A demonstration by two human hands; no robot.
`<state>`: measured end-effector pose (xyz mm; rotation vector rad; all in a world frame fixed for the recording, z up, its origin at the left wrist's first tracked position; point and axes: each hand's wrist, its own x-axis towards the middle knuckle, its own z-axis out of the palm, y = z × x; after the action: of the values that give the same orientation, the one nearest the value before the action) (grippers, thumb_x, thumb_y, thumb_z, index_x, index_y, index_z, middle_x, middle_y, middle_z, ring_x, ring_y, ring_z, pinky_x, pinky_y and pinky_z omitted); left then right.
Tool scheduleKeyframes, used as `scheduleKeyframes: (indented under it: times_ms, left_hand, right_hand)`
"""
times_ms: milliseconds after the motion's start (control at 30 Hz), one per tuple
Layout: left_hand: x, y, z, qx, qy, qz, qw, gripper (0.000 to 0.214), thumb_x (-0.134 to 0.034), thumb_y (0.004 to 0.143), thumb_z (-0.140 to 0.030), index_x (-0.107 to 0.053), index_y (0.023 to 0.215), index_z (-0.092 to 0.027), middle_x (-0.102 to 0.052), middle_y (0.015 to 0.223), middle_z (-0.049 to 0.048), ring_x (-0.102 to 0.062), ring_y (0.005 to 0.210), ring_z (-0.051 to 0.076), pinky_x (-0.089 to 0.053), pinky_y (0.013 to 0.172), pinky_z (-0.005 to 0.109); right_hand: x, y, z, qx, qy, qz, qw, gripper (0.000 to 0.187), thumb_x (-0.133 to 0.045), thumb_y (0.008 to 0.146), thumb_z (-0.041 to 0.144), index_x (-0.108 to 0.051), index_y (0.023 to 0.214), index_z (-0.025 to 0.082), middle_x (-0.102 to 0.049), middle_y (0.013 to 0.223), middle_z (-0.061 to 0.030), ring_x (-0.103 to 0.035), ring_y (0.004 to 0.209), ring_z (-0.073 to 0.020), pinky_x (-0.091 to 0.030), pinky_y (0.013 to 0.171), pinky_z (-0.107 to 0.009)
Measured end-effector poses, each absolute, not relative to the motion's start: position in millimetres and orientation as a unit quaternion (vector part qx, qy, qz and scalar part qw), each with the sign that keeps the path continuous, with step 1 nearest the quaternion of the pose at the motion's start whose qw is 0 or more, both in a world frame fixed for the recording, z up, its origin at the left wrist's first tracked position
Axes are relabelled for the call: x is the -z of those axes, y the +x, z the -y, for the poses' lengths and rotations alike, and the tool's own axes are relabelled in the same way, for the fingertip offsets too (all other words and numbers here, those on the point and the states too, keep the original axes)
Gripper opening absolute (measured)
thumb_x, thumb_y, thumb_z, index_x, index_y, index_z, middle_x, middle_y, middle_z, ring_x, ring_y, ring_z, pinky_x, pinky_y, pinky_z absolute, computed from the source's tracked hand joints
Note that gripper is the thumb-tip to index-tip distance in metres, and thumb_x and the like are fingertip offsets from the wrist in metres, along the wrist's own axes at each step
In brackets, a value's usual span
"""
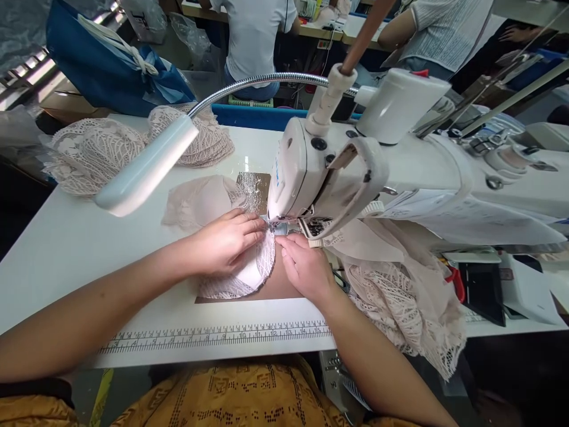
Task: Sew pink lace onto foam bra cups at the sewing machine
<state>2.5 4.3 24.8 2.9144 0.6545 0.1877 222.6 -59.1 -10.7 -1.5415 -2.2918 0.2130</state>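
Note:
A white sewing machine (338, 172) stands on the white table (66, 237). A lace-covered cup piece (253, 273) lies under its needle area. My left hand (226, 240) rests flat on the piece, fingers stretched toward the presser foot. My right hand (304, 264) sits just right of the foot, fingers curled and pinching the edge of the lace piece. A beige cup (200, 201) lies behind my left hand.
Stacked lace cups (106, 151) sit at the table's far left, and a heap of lace fabric (400, 290) lies under the machine arm at right. A gooseneck lamp (146, 166) hangs over the table. A ruler strip (213, 337) runs along the front edge. Other people sit beyond.

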Motion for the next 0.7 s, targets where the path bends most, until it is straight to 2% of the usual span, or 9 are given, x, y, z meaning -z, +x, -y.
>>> scheduleKeyframes:
  times_ms: [100, 233, 433, 700]
  left_hand:
    - [-20.0, 7.1, 4.7, -0.1, 0.967, -0.223, 0.073, 0.033, -0.048, 0.094, -0.024, -0.064, 0.118, -0.009, -0.063, 0.12, 0.0191, -0.055, 0.116, 0.03, -0.043, 0.103, 0.046]
    - [-12.0, 11.3, 10.5, -0.115, 0.965, -0.224, 0.072, 0.031, -0.049, 0.095, -0.029, -0.065, 0.114, -0.009, -0.066, 0.109, 0.017, -0.057, 0.107, 0.029, -0.044, 0.101, 0.048]
    - [-10.4, 9.1, 8.7, -0.113, 0.965, -0.224, 0.073, 0.035, -0.048, 0.095, -0.03, -0.063, 0.119, -0.009, -0.065, 0.114, 0.0164, -0.057, 0.11, 0.029, -0.04, 0.106, 0.049]
    - [-7.5, 7.4, -0.5, -0.12, 0.961, -0.24, 0.06, 0.034, -0.049, 0.094, -0.029, -0.064, 0.117, -0.009, -0.064, 0.118, 0.0164, -0.057, 0.111, 0.029, -0.038, 0.108, 0.051]
  right_hand:
    - [10.8, 223.3, 60.5, -0.072, -0.545, 0.812, 0.197, 0.038, -0.041, 0.092, 0.011, -0.068, 0.117, 0.016, -0.07, 0.105, -0.0104, -0.065, 0.09, -0.021, -0.049, 0.078, -0.03]
    - [8.3, 220.5, 62.6, -0.075, -0.527, 0.827, 0.183, 0.036, -0.043, 0.091, 0.013, -0.07, 0.112, 0.02, -0.068, 0.095, -0.0072, -0.06, 0.083, -0.0192, -0.045, 0.071, -0.029]
    - [5.9, 218.3, 61.9, -0.072, -0.516, 0.838, 0.163, 0.034, -0.044, 0.09, 0.01, -0.073, 0.105, 0.02, -0.064, 0.086, -0.0064, -0.055, 0.079, -0.0186, -0.04, 0.067, -0.029]
    - [7.6, 216.9, 57.6, -0.097, -0.55, 0.817, 0.142, 0.042, -0.042, 0.09, 0.011, -0.067, 0.124, 0.02, -0.067, 0.092, -0.0076, -0.058, 0.083, -0.0198, -0.043, 0.067, -0.029]
